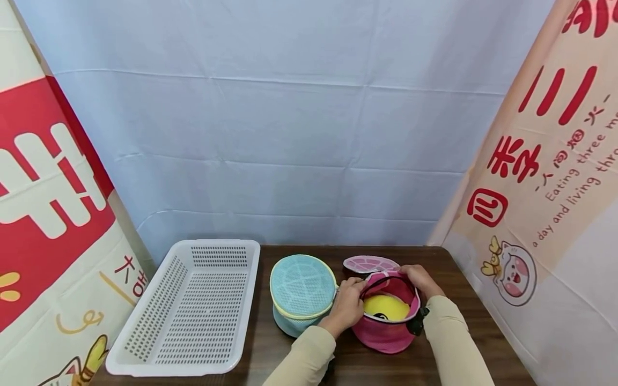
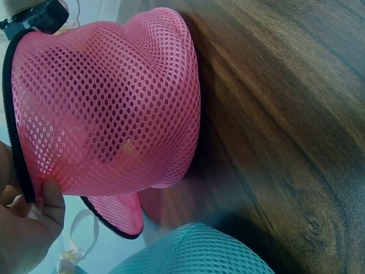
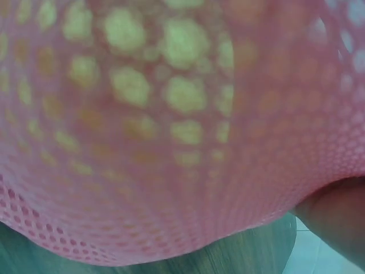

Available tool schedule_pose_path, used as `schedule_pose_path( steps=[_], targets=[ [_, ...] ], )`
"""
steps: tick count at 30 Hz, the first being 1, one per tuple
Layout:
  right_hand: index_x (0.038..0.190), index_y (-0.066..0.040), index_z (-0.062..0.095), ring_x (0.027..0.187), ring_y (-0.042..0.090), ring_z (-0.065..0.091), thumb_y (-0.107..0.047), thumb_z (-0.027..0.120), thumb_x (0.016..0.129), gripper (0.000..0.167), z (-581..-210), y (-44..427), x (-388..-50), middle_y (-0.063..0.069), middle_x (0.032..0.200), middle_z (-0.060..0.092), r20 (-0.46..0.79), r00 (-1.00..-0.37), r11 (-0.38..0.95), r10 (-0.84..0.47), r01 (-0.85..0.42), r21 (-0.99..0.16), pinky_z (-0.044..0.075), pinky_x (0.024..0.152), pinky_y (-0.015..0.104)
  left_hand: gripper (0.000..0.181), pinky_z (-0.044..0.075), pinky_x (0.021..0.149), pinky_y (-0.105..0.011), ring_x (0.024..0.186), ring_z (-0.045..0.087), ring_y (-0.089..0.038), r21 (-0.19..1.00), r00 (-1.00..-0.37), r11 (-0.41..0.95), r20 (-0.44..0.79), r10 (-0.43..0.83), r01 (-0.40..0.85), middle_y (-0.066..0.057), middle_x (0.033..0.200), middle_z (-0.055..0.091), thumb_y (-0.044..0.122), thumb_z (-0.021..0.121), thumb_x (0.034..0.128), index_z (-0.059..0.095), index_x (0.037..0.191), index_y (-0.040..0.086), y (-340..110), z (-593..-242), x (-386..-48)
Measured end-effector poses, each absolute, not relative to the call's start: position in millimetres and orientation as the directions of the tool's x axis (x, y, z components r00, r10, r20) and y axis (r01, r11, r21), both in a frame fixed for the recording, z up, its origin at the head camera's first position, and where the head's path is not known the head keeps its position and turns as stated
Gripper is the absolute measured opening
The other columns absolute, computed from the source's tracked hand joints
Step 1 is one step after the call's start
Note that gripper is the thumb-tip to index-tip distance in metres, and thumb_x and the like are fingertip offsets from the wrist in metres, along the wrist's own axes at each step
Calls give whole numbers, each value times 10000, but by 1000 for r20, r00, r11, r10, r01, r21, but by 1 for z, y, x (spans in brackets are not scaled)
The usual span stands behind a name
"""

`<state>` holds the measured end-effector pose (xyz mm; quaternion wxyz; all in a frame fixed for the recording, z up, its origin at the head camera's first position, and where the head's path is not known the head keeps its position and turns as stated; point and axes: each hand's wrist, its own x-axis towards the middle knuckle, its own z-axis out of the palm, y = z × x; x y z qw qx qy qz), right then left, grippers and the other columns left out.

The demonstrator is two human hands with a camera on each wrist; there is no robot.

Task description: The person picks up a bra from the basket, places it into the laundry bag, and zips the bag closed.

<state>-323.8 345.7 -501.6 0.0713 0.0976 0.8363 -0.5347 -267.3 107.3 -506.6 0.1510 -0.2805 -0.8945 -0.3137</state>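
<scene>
A round pink mesh laundry bag [image 1: 383, 338] stands unzipped on the table, its lid [image 1: 369, 264] folded back behind it. My left hand [image 1: 346, 306] pinches the zipped rim at the left; the left wrist view shows the thumb against the mesh outside. At the right back of the rim, my right hand [image 1: 421, 280] grips the edge, though its fingertips are partly hidden. Inside the bag lies a rounded yellow thing [image 1: 388, 306] with a black-and-white mark. It shows through the blurred pink mesh [image 3: 171, 188] in the right wrist view, where part of a finger [image 3: 336, 217] touches the bag.
Just left of the pink bag stands a closed light-blue mesh bag [image 1: 303, 287] with yellow trim. Farther left is a white perforated plastic basket [image 1: 193, 316]. The dark wooden table [image 1: 463, 289] meets hanging cloths at the back and sides.
</scene>
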Motion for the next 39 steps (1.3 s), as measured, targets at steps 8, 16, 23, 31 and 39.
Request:
schedule_pose_path(
  steps=[8,16,23,31,39],
  targets=[
    [1122,66,620,947,218,500,-282,499,940,411,-500,344,-322,160,1070,591,-125,-971,393,205,199,-898,415,803,315,425,428,823,-278,943,524,-221,493,-794,630,466,390,599,-57,1076,587,-69,581,732,653,1143,17,104,-507,-269],
    [1138,84,623,1019,243,512,-271,539,937,416,-502,345,-317,203,1130,606,-9,-956,388,295,129,-913,404,839,336,425,421,856,-271,960,525,-210,518,-808,626,454,377,583,-49,1069,590,-67,570,739,654,1146,26,103,-506,-268],
    [990,84,682,772,52,521,-230,663,864,339,-502,341,-318,35,865,672,65,-908,357,414,96,-929,430,657,200,417,421,867,-274,986,523,-216,531,-813,622,446,373,576,-66,1089,585,-71,568,750,647,1150,19,102,-505,-267],
    [1160,81,559,979,238,505,-215,664,859,434,-504,338,-324,207,1108,545,3,-866,238,501,135,-962,442,789,286,398,429,851,-289,965,531,-233,531,-804,609,460,377,589,-95,1079,588,-79,572,748,651,1130,1,100,-505,-267],
    [1242,143,486,1067,317,480,-418,615,860,692,-499,346,-320,287,1203,487,-178,-883,191,435,284,-940,432,875,377,421,427,855,-279,978,529,-225,539,-821,623,434,372,567,-91,1079,589,-89,568,741,646,1145,2,98,-508,-269]
  ],
)
